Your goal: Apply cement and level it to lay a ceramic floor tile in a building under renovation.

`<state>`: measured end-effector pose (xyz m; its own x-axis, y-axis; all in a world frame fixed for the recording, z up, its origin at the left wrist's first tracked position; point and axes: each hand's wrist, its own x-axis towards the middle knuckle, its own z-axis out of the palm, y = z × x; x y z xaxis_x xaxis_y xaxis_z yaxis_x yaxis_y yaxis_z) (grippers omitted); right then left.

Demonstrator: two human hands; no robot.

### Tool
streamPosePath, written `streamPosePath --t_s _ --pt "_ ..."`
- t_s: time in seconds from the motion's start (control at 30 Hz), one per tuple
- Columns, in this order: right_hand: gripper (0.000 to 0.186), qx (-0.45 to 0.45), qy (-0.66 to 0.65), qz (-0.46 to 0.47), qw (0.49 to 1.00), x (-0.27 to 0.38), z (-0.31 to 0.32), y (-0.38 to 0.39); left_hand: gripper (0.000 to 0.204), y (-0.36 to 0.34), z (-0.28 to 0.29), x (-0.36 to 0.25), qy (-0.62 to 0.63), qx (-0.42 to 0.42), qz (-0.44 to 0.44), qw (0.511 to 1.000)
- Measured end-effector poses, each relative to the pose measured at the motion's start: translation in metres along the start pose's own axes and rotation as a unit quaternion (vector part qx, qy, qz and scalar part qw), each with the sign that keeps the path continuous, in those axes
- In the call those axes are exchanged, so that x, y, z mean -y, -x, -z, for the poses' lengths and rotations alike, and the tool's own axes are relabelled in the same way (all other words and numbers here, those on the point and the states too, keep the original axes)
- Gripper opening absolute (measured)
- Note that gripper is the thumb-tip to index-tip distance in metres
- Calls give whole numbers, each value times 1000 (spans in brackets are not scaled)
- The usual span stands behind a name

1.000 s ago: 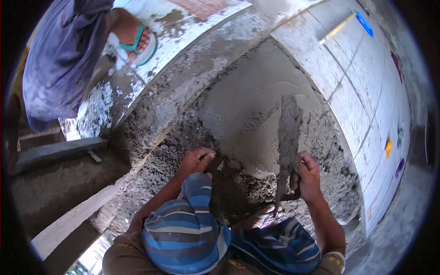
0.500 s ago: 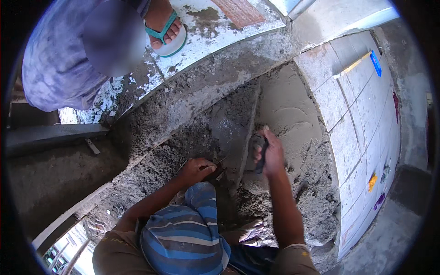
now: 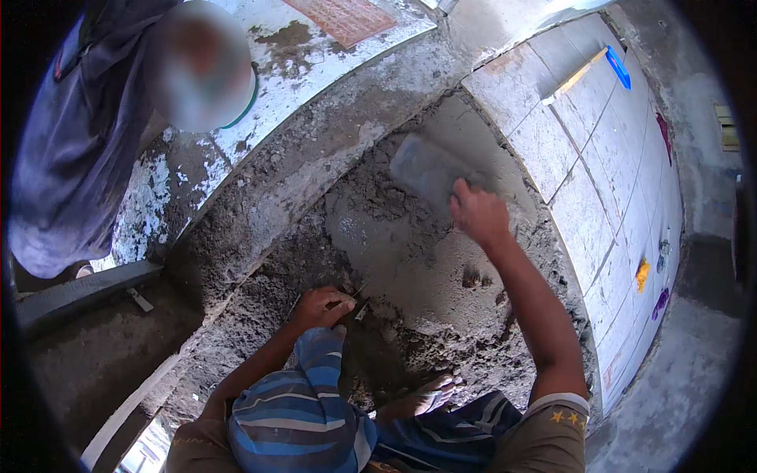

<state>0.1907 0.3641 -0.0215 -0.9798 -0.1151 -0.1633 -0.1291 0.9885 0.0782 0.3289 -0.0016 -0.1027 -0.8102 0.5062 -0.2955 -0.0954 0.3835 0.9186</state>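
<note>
a flat grey trowel (image 3: pixel 426 167) lies over the far part of the wet mortar (image 3: pixel 426 268), its blade blurred and broad side down, probably so that the whole face can bear on the mortar and not just an edge. the right hand (image 3: pixel 482 214) is wrapped around the trowel at the near end of the blade, knuckles up over the mortar; a grip on top like this likely lets the arm press down and sweep. the handle itself is hidden under the fingers.

the left hand (image 3: pixel 322 307) is low at the near left edge of the mortar, fingers bent and thumb close to the fingertips. a thin pale strip shows just past them, but i cannot tell whether it is pinched. the left forearm runs beside a knee in striped cloth (image 3: pixel 296 414) nearer than the mortar, perhaps to steady a crouch.

a concrete ledge (image 3: pixel 315 154) borders the mortar on its left, and white tiles (image 3: pixel 579 193) border it on the right. on those tiles, right of the mortar's far end, lies a blue tool with a yellow handle (image 3: pixel 576 80). another person's trouser leg (image 3: pixel 71 173) is well left of the mortar, past the ledge.
</note>
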Motion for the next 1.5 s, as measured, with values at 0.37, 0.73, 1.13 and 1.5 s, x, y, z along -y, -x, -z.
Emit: streamPosePath --t_s 0.37,0.73,1.13,1.5 --pt "33 -30 -70 -63 995 -112 5 -104 30 0 4 -27 -28 80 153 985" --pt "32 -39 -257 51 964 -62 -20 -57 46 -3 -4 -21 -6 74 145 987" --pt "34 27 -353 -113 928 -111 1 -84 50 7 3 -25 -23 64 163 984" --pt "30 80 -302 -8 950 62 2 -1 48 2 6 -17 -29 104 148 983"
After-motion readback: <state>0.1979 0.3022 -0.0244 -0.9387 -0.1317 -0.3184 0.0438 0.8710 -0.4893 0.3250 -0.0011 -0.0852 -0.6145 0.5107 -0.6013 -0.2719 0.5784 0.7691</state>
